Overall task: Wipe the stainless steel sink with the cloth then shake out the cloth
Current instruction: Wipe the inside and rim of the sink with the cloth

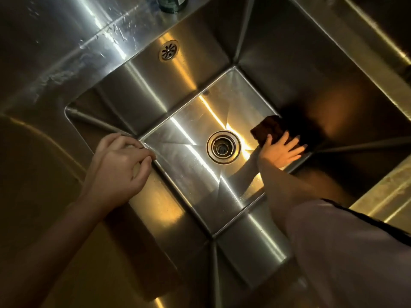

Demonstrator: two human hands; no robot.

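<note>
Your right hand (280,150) presses flat, fingers spread, on the dark cloth (270,128) at the right edge of the stainless steel sink (155,90) floor, just beside the round drain (223,147). Your left hand (120,162) hangs loosely curled and empty above the basin's left wall. An overflow grille (168,50) sits high on the far wall. The surrounding tabletop (66,41) is brushed steel streaked with water, and a dark bottle (172,4) stands at its far edge in dim, warm light.

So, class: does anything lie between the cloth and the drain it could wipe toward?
Nothing visible does. The right hand presses the cloth on the sink floor; bare steel runs to the drain.
</note>
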